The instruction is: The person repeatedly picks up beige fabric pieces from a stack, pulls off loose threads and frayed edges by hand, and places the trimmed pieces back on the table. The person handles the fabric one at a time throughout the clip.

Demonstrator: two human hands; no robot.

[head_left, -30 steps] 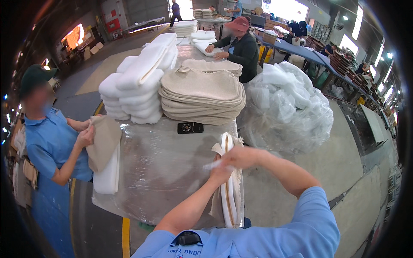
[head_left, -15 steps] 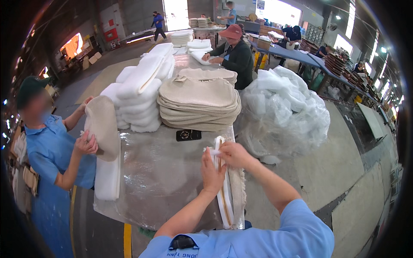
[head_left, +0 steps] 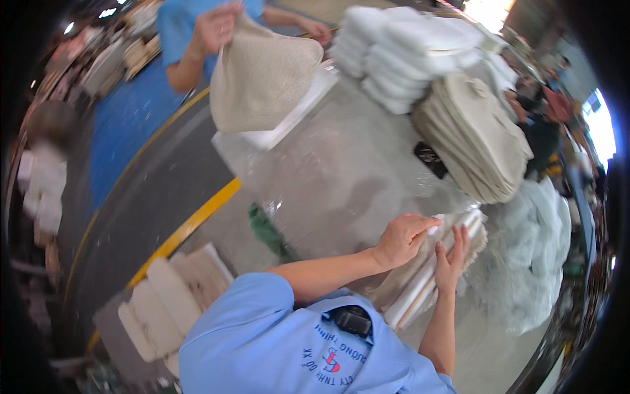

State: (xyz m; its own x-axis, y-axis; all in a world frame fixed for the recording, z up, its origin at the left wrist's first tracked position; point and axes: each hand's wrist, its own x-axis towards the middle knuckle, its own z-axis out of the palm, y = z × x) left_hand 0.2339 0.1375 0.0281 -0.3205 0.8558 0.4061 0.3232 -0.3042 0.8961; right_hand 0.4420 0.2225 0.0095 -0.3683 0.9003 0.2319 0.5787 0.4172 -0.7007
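A long white strip with a tan line along it (head_left: 415, 289) runs over a frayed beige cloth (head_left: 478, 244) at the table's edge in front of me. My left hand (head_left: 405, 240) is closed at the strip's far end, and a small white piece (head_left: 434, 229) shows at its fingertips; its kind I cannot make out. My right hand (head_left: 451, 259) lies beside the strip with its fingers stretched out, on or just above the cloth.
A plastic-covered table (head_left: 328, 177) carries stacked beige cushion covers (head_left: 469, 138), white padded pieces (head_left: 410, 56) and a black phone (head_left: 430, 159). Bagged clear plastic (head_left: 525, 256) bulges at the right. Across the table a co-worker's hand (head_left: 216, 27) holds up a beige cover (head_left: 262, 75).
My view has swung left and down. My left hand, flat before, is now closed; my right hand, pinching before, now has its fingers stretched out. The co-worker's beige cover has shifted and sags differently.
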